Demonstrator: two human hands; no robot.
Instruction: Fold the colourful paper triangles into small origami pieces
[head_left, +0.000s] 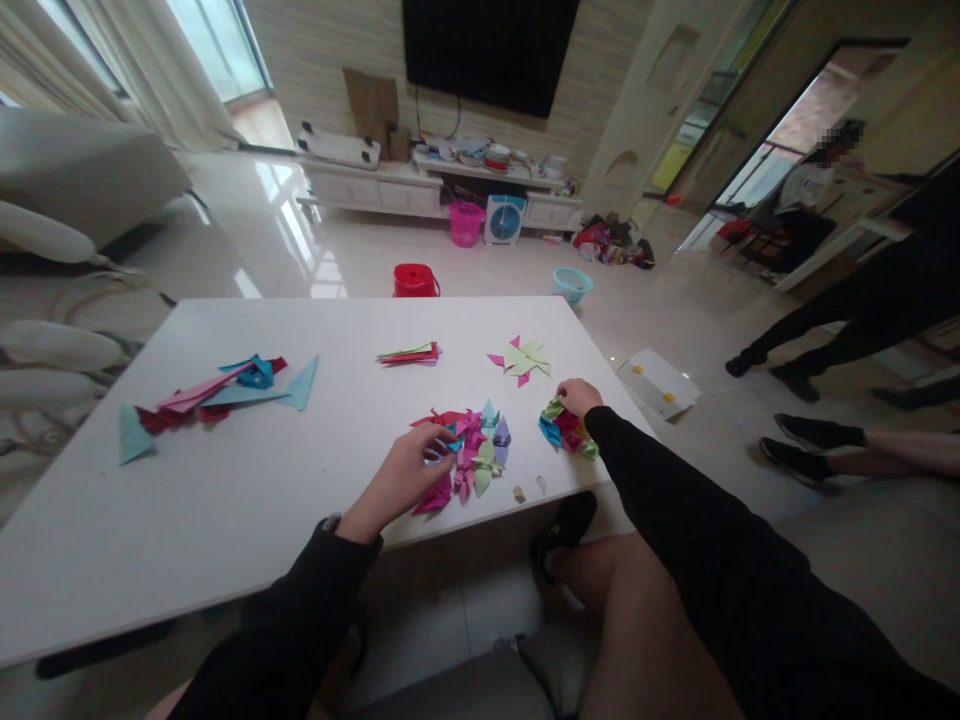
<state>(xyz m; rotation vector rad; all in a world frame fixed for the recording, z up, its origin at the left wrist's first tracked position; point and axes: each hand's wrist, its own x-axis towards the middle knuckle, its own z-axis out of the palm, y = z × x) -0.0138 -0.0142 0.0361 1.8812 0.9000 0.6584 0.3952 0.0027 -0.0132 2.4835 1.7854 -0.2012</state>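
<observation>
My left hand (411, 470) is over the left side of a pile of origami pieces (469, 455) in pink, red, green, blue and purple. Its fingers are curved and apart, with a blue piece showing near the fingertips. At the table's right edge, my right hand (579, 397) has its fingers closed on a light green folded paper piece (553, 408) at the top of a smaller heap (571, 430). Part of that heap is hidden by the hand and the black sleeve. Behind lie green and pink paper shapes (523, 360), spread flat.
The white table (300, 500) also bears a narrow stack of folded strips (409, 354) and a blue, red and pink paper pile (217, 395). Two small scraps lie near the front edge. A red bucket (415, 281) and a blue basket (572, 286) stand beyond. People are on the right.
</observation>
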